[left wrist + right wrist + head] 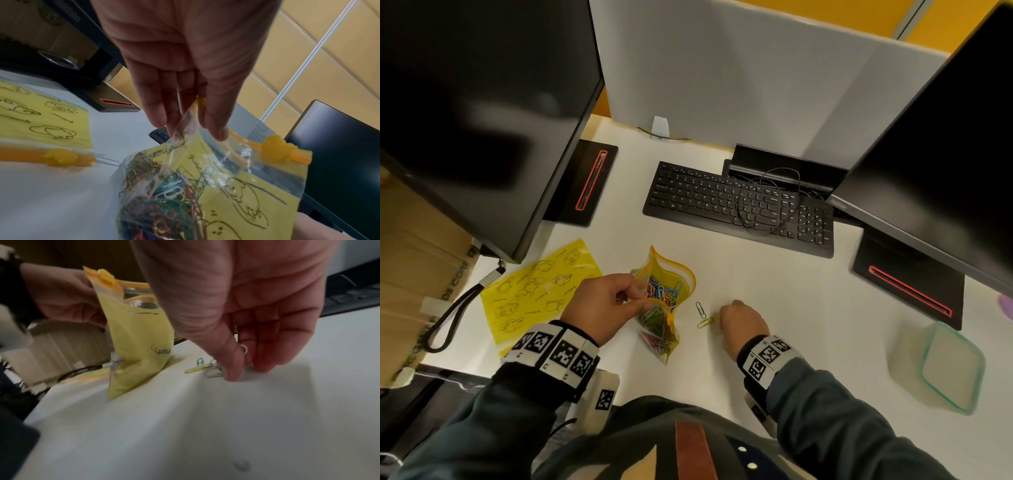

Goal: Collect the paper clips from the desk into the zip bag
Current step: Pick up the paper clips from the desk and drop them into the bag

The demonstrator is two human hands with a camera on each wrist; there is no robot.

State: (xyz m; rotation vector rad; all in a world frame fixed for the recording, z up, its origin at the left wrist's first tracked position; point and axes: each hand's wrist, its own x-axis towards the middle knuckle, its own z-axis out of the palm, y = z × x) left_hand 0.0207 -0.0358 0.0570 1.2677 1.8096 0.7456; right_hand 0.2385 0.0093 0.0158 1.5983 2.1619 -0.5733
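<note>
A zip bag (666, 274) with an orange zipper stands open on the white desk (791, 308), stuffed with coloured paper clips (166, 193). My left hand (633, 294) pinches the bag's clear near rim (185, 125) between thumb and fingers and holds its mouth apart. Just right of the bag lie a green clip (700, 309) and a yellow clip (705, 322). My right hand (244, 369) is curled fingertips-down on the desk beside them and pinches a pale clip (244, 348). Another grey clip (213, 374) lies by its thumb.
A second yellow zip bag (534, 291) lies flat at the left, beside a black strap (448, 318). A black keyboard (736, 205) and two monitors on stands (907, 291) fill the back. A lidded plastic box (945, 366) sits at the right.
</note>
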